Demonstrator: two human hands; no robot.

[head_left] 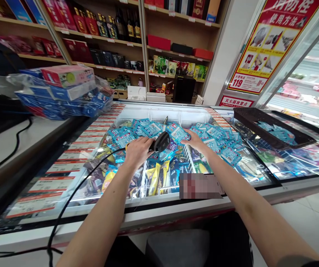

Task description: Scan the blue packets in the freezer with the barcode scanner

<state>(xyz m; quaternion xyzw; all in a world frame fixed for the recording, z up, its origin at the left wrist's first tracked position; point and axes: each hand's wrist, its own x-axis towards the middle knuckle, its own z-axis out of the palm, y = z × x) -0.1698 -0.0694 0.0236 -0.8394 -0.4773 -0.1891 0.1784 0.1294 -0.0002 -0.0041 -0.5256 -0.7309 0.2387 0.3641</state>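
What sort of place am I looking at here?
Probably a shop or supermarket: there's a display chest full of packets, price labels along its side, shelves of bottles and boxes behind, and what looks like a barcode scanner in the left hand.

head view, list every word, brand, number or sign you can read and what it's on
"消防栓" (top edge cut off): red poster
"使用方法": same poster, below that
"火警电话": same poster, lower left
"119": same poster, under "火警电话"
"灭火器放置点": small red sign below the poster
Too small or blurred to read: print on the blue packets, price labels, bagged boxes and shelf tags.
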